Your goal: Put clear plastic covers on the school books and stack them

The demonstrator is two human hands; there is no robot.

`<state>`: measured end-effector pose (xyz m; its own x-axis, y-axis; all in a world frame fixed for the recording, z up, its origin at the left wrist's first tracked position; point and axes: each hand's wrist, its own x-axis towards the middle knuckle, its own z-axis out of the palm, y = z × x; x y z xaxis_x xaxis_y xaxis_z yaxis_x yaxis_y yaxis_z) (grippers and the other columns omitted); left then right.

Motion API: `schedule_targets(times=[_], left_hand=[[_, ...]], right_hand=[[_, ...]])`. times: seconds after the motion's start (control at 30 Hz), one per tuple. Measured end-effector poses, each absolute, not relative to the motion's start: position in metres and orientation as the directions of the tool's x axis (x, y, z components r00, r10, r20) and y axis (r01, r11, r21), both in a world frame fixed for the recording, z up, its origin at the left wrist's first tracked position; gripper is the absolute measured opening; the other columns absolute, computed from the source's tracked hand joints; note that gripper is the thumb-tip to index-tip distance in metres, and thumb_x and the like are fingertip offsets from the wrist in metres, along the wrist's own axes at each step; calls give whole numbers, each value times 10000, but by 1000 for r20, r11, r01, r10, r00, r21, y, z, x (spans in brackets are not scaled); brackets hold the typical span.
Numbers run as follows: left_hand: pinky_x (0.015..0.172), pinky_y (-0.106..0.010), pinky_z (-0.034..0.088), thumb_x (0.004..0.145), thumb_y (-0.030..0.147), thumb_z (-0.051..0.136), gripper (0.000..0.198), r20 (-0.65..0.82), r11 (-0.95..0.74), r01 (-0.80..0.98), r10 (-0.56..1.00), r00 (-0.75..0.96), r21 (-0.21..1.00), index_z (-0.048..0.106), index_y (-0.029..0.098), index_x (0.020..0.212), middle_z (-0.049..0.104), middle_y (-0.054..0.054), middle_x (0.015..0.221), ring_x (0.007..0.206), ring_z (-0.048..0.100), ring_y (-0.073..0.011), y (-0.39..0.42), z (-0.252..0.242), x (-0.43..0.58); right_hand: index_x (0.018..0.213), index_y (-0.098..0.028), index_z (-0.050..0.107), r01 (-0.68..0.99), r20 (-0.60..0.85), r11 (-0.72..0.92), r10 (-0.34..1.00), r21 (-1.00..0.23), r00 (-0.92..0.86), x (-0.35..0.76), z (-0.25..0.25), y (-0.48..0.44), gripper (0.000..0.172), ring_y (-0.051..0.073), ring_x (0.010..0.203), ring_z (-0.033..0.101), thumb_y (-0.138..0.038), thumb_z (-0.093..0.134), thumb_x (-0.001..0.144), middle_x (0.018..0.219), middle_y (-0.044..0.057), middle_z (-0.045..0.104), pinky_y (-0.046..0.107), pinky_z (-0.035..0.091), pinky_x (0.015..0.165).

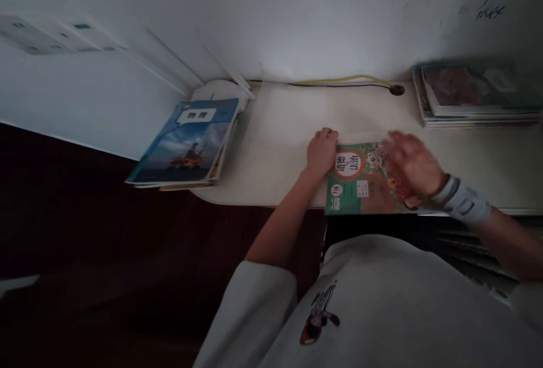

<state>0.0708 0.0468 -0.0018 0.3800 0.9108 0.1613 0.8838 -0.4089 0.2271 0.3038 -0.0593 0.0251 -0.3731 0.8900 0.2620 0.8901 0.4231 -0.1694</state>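
Note:
A green and orange textbook (pixel 360 184) lies sideways at the front edge of the white desk, its cover facing up. Beside its left edge, my left hand (pixel 323 150) rests with curled fingers, touching the book's upper left corner; whether it grips the corner is hidden. Over the right part of the cover is my right hand (pixel 413 161), smeared by motion, with a grey band around the wrist. I cannot make out whether that hand touches the cover.
Blue-covered physics books (pixel 190 144) form a pile at the desk's left end. Another stack of books (pixel 475 96) stands at the back right by the wall. A yellow cable (pixel 331 81) runs along the back edge into a round hole (pixel 397 90). White desk surface (pixel 271 153) shows between them.

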Motion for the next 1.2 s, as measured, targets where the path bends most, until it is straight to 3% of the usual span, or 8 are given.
schedule_targets(times=[0.13, 0.33, 0.5, 0.6, 0.7, 0.8, 0.97, 1.2], left_hand=[[900, -401, 424, 913, 138, 345, 321, 123, -451, 873, 892, 435, 185, 641, 157, 1035, 577, -156, 1196, 1121, 479, -287, 51, -1, 74], [901, -415, 425, 925, 187, 351, 337, 132, -458, 874, 888, 441, 161, 660, 191, 1057, 576, -123, 1254, 1177, 452, -296, 49, -4, 73], [957, -443, 408, 922, 184, 340, 373, 158, -410, 900, 908, 388, 149, 665, 222, 1101, 565, -104, 1313, 1233, 448, -291, 50, -5, 72], [1080, -539, 271, 922, 172, 336, 408, 248, -430, 896, 885, 395, 107, 589, 207, 1240, 473, -118, 1428, 1347, 353, -312, 43, 7, 77], [1144, -554, 141, 940, 215, 342, 451, 308, -543, 834, 814, 493, 98, 466, 192, 1372, 393, -122, 1494, 1425, 237, -291, 15, 23, 92], [1155, -522, 167, 964, 402, 318, 517, 195, -730, 676, 680, 707, 98, 412, 161, 1412, 370, -117, 1509, 1441, 208, -275, -24, 22, 105], [1156, -522, 176, 933, 573, 287, 670, 41, -714, 690, 698, 715, 122, 341, 162, 1459, 314, -126, 1534, 1437, 214, -312, -42, -8, 100], [1141, -473, 260, 955, 373, 353, 478, 260, -532, 798, 843, 470, 284, 486, 135, 1347, 451, -148, 1447, 1372, 359, -276, 6, -8, 80]], right_hand=[[1353, -363, 472, 591, 133, 760, 638, -271, -758, 248, 18, -100, 477, 254, 1381, 351, -494, 501, 895, 1486, -19, 407, 504, 182, 1177], [1424, -196, 405, 626, 94, 775, 632, -90, -769, 288, -11, -114, 700, 334, 1398, 296, -587, 519, 855, 1500, 140, 367, 592, 211, 1129], [1443, -230, 375, 741, 132, 671, 732, 25, -668, 331, -20, -128, 631, 344, 1429, 203, -451, 559, 882, 1513, 139, 343, 608, 197, 1121], [1434, -236, 396, 782, 145, 620, 769, 66, -622, 333, -22, -136, 574, 344, 1436, 175, -306, 569, 891, 1481, 139, 398, 582, 243, 1115], [1426, -242, 407, 784, 143, 614, 771, 93, -620, 330, -23, -139, 566, 353, 1431, 187, -218, 565, 883, 1460, 139, 430, 588, 276, 1098], [1430, -229, 398, 787, 142, 608, 774, 104, -617, 328, -23, -140, 572, 352, 1423, 216, -177, 550, 881, 1456, 143, 434, 596, 271, 1098], [1425, -228, 406, 791, 137, 607, 779, 80, -612, 331, -26, -145, 549, 342, 1396, 295, -252, 550, 896, 1461, 150, 426, 578, 279, 1099], [1357, -190, 489, 763, 192, 617, 786, -194, -587, 355, 2, -128, 493, 277, 1278, 478, -427, 478, 925, 1378, 134, 529, 457, 431, 1016]])
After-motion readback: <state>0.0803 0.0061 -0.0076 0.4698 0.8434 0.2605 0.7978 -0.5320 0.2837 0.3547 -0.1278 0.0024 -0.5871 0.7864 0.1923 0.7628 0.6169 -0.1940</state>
